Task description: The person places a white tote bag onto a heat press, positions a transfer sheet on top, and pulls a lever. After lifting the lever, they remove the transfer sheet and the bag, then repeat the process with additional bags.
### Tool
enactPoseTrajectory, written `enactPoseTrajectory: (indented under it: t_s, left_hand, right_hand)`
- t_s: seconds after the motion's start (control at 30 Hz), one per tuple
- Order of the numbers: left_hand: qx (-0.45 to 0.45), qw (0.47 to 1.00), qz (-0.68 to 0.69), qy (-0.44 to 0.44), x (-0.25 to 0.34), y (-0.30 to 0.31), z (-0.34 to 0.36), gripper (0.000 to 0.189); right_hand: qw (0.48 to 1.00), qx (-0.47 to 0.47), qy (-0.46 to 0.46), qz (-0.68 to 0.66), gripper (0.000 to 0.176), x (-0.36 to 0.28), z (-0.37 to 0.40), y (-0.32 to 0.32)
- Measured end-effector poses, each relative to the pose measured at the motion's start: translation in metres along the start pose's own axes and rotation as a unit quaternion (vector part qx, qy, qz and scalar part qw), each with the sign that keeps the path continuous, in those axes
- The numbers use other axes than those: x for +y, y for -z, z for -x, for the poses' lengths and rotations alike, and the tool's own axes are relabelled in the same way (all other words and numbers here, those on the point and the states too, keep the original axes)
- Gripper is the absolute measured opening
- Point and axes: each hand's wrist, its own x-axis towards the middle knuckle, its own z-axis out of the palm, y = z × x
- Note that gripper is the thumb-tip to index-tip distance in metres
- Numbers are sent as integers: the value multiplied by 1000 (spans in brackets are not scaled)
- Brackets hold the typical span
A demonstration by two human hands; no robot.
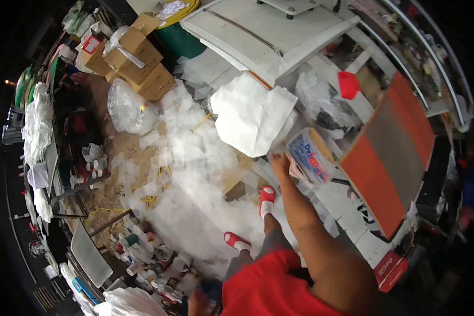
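My right arm stretches forward. My right hand [280, 163] is close to the lower corner of a large white sheet [253, 113], its fingers blurred, and I cannot tell whether they grip anything. Just right of this hand stands a printed bag [310, 157] with blue and red lettering and a yellowish side. Pinkish material [296, 169] shows between the hand and the bag. My left hand [197, 303] hangs low at the bottom edge, dark and smeared, beside the thread spools [152, 253].
White scraps [195, 205] cover the floor around my red slippers. Cardboard boxes [137, 58] and a clear plastic bag [129, 108] stand at the upper left. A white table [221, 31] is ahead; an orange-and-brown board [387, 158] leans at right. Yellow cord [151, 199] lies on the floor.
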Motion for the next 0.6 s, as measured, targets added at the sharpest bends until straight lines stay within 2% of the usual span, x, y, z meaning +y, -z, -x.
enactPoseTrajectory:
  t_s: [0.07,0.1,0.17,0.23,0.27,0.3,0.33,0.4,0.43,0.47,0.5,0.53,0.57,0.6]
  left_hand:
    - [-73,997,-3,5,10,-30,24,30]
    - [-97,995,-5,17,15,-41,40,31]
    - [-124,992,-14,35,26,-47,67,34]
    - [-131,990,-27,47,32,-46,80,35]
    - [-138,987,9,75,35,-44,85,32]
    - [-143,983,45,102,36,-44,88,29]
    - [-146,978,82,127,38,-45,86,27]
    - [-147,977,64,143,36,-51,68,26]
    - [-153,974,42,159,33,-50,51,26]
    - [-158,972,19,171,23,-49,32,26]
    - [-164,970,-3,182,14,-45,10,26]
    - [-113,949,176,237,17,-20,-40,26]
    - [-61,891,352,279,37,22,-93,39]
    - [54,829,487,269,18,-8,-110,53]
  right_hand:
    - [968,113,-190,-116,59,-38,-43,-5]
    - [968,105,-194,-120,59,-41,-62,-14]
    - [925,69,-349,-135,66,-42,-87,-32]
    - [913,-10,-364,-183,52,-30,-101,-32]
    - [905,-36,-368,-211,45,-26,-103,-32]
    - [913,9,-370,-172,35,-29,-103,-32]
    - [914,9,-367,-172,35,-33,-101,-27]
    - [920,68,-306,-235,32,-45,-94,-6]
    - [920,52,-303,-244,29,-63,-91,14]
    - [870,-18,-290,-397,28,-82,-79,36]
    - [796,-88,-267,-536,27,-96,-61,58]
    - [741,-117,-243,-615,31,-120,-38,89]
    - [739,-170,-187,-625,38,-124,-13,111]
    - [725,-185,-218,-627,41,-147,17,154]
